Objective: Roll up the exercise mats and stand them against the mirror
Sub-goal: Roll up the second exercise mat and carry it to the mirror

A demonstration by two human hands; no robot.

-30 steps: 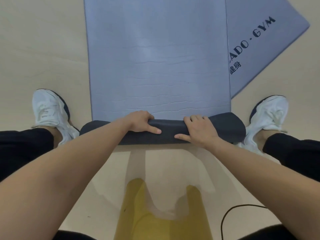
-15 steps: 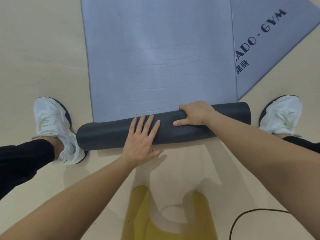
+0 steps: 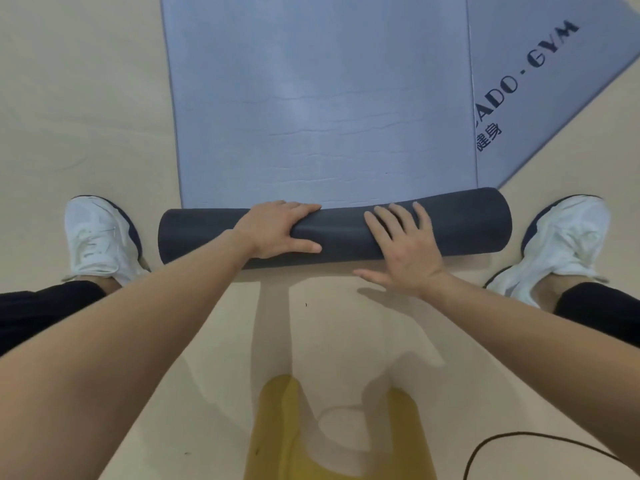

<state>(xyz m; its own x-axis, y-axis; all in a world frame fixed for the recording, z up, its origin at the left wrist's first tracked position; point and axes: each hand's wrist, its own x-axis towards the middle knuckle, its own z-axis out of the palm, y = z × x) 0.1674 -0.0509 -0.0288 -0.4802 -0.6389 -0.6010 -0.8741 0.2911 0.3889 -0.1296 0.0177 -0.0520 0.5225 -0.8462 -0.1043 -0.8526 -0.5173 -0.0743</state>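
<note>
A blue-grey exercise mat (image 3: pixel 318 98) lies flat on the floor, stretching away from me. Its near end is wound into a dark grey roll (image 3: pixel 464 226) lying crosswise between my feet. My left hand (image 3: pixel 277 230) curls over the top of the roll left of centre, fingers on the far side and thumb on the near side. My right hand (image 3: pixel 405 247) rests flat on the roll right of centre, fingers spread, palm down.
A second blue-grey mat (image 3: pixel 554 81) with dark "GYM" lettering lies at an angle under the first one's right edge. White shoes stand at the left end (image 3: pixel 100 237) and the right end (image 3: pixel 561 237) of the roll. A black cable (image 3: pixel 485 448) loops at the lower right on the beige floor.
The roll has advanced along the mat and grown thicker. The hands have swapped roles: the left now grips over the roll, the right now lies flat on it.
</note>
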